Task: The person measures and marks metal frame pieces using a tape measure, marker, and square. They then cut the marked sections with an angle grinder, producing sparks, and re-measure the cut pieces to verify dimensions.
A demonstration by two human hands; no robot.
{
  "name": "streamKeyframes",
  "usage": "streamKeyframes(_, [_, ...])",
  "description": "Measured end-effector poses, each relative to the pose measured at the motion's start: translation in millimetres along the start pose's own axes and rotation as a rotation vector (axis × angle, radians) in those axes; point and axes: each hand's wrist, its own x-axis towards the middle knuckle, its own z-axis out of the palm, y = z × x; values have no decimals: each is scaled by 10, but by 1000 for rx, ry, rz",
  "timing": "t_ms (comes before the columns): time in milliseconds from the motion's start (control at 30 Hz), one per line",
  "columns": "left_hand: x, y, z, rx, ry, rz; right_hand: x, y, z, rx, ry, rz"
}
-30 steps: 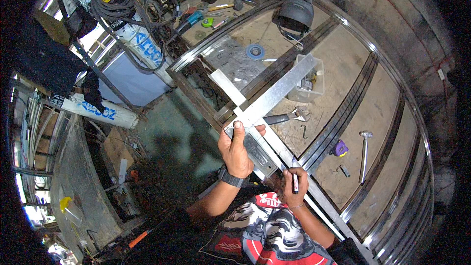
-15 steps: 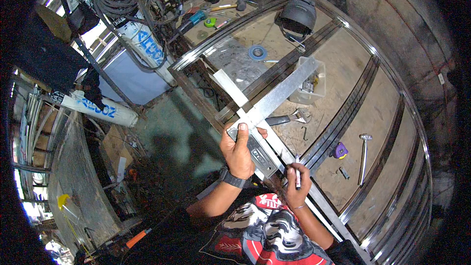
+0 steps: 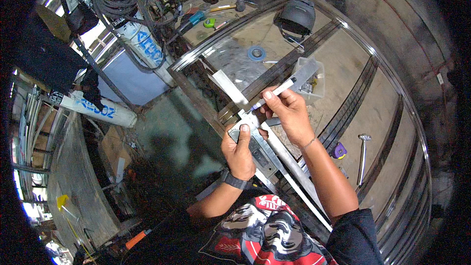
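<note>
My left hand (image 3: 240,151) lies flat on a grey metal plate (image 3: 257,147) with a dark slot, thumb up along its left edge, fingers spread over the face and pressing it onto the long metal bar (image 3: 289,159) that runs diagonally across the workbench (image 3: 373,132). My right hand (image 3: 289,113) is just above it, fingers pinched tight around a white marker (image 3: 274,92), whose tip points down-left at the top corner of the plate. The two hands are close but apart.

A second flat strip (image 3: 229,87) crosses the bar near the marker tip. Right behind my right hand sits a clear plastic tub (image 3: 314,76) of small parts, partly hidden by my knuckles. Further back on the bench lie a blue tape roll (image 3: 256,53) and a dark welding helmet (image 3: 297,17). To the right, well apart from my hands, are a hammer (image 3: 362,151) and a purple tape measure (image 3: 338,151). Off the bench to the left stand a white gas cylinder (image 3: 147,44) and another lying on its side (image 3: 100,109), with coiled black cable (image 3: 110,5) above.
</note>
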Motion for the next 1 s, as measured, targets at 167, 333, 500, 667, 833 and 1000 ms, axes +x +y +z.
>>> streamKeyframes(167, [-5, 1, 13, -18, 3, 8, 61, 94, 34, -13, -58, 46])
streamKeyframes(333, [12, -29, -7, -12, 12, -7, 88, 108, 24, -15, -70, 54])
streamKeyframes(500, [11, -8, 38, -1, 16, -13, 105, 65, 9, -40, -90, 89])
streamKeyframes(667, [31, -46, 5, 20, -17, -2, 110, 80, -18, -82, -90, 63])
streamKeyframes(833, [14, 3, 27, 18, -11, -13, 125, 22, -58, -168, -43, -2])
streamKeyframes(1000, [14, -17, 28, 12, 10, -20, 117, 48, -64, -113, 35, -48])
